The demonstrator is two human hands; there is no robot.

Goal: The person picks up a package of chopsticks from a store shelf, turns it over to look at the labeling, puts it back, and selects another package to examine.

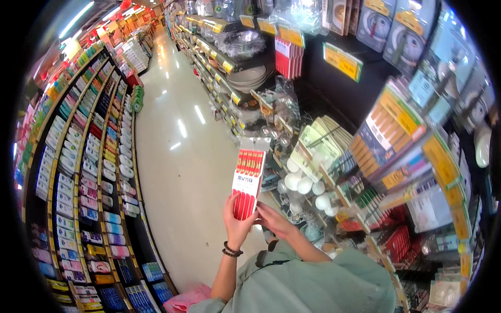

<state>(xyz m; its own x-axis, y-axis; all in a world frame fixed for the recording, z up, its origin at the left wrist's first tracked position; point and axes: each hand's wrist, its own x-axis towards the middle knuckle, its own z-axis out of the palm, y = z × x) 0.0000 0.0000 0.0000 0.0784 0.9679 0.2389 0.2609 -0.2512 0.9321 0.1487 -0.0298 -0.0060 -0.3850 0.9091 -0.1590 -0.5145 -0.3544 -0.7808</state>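
Observation:
A flat pack of red chopsticks (249, 180) with gold-patterned ends and a white paper band stands upright in front of me. My left hand (239, 223) grips its lower left side, and a dark beaded bracelet circles that wrist. My right hand (274, 220) has its fingers closed at the pack's lower right edge; the fingertips are partly hidden behind it. Similar red packs (288, 58) hang from the rack above and to the right. White spoons (305, 185) hang in a cluster beside the held pack.
Packs of wooden chopsticks (383, 135), yellow price tags (342, 61) and carded utensils crowd the right rack. Stacked bowls (248, 76) sit farther along. On the left, shelves (86, 135) of packaged goods line the shiny aisle floor (172, 115). Something pink (188, 298) lies near my left elbow.

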